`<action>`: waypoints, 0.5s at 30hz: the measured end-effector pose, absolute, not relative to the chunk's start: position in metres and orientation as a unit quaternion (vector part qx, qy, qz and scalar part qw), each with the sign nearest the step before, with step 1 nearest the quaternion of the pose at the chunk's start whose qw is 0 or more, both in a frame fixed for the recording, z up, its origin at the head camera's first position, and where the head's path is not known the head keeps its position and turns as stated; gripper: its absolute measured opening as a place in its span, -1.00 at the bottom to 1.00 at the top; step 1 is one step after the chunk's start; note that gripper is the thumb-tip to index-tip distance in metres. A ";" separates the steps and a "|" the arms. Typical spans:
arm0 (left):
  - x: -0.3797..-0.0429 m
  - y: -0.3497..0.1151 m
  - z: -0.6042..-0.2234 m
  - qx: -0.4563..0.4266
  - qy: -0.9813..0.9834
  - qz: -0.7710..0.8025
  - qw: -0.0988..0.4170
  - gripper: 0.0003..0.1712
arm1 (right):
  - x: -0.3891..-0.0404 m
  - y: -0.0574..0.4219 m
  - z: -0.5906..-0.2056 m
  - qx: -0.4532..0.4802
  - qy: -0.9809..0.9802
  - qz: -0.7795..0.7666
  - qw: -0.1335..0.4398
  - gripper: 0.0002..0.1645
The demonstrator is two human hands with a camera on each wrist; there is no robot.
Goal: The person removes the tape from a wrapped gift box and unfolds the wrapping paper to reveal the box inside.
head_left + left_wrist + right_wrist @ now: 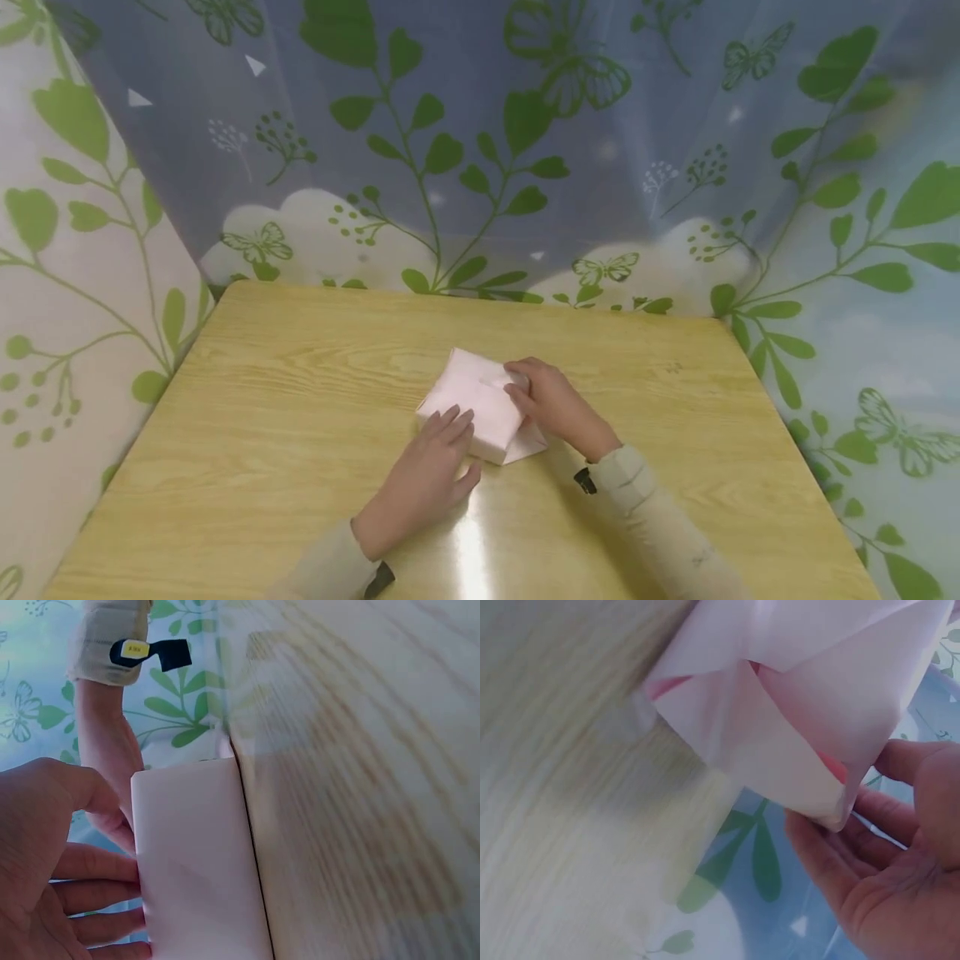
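Observation:
A box wrapped in pale pink paper (468, 400) lies on the wooden table, turned at an angle. My left hand (423, 479) rests its straight fingertips on the near left part of the box's top. In the left wrist view those fingers lie along one edge, beside the smooth paper-covered side (199, 855). At the right end the paper stands loose in folded flaps (795, 742), deeper pink showing inside. My right hand (566, 410) pinches an upper corner of this loose paper between thumb and fingers. A lower pointed flap (528, 445) spreads over the table below it.
The light wood table (300, 367) extends around the box on all sides. Curtains printed with green leaves and butterflies (465, 142) hang behind it and along both sides. A dark band with a clip (585, 481) sits at the right sleeve's cuff.

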State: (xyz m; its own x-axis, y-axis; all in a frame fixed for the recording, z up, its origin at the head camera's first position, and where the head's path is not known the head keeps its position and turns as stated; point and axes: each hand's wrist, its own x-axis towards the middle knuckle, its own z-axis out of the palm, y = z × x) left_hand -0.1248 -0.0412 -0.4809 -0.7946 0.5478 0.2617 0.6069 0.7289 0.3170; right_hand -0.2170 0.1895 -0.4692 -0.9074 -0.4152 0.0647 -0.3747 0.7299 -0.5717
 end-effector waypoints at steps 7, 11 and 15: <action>-0.132 -0.039 -0.476 -0.302 -0.931 -0.196 0.066 -0.40 | -0.200 0.186 -0.465 -0.193 0.940 -0.280 0.020 -0.55; -0.134 -0.038 -0.474 -0.295 -0.936 -0.181 0.061 -0.36 | -0.195 0.186 -0.465 -0.211 0.945 -0.251 0.002 -0.69; -0.136 -0.036 -0.473 -0.293 -0.938 -0.172 0.070 -0.35 | -0.190 0.186 -0.466 -0.219 0.950 -0.220 -0.015 -0.92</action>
State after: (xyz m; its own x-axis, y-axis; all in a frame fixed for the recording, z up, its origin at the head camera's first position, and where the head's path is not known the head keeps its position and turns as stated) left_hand -0.1361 -0.0355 -0.4730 -0.8183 0.5260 0.2318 0.5740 0.7687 0.2822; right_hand -0.1904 0.1857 -0.4659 -0.9038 -0.4090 0.1258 -0.4226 0.8071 -0.4123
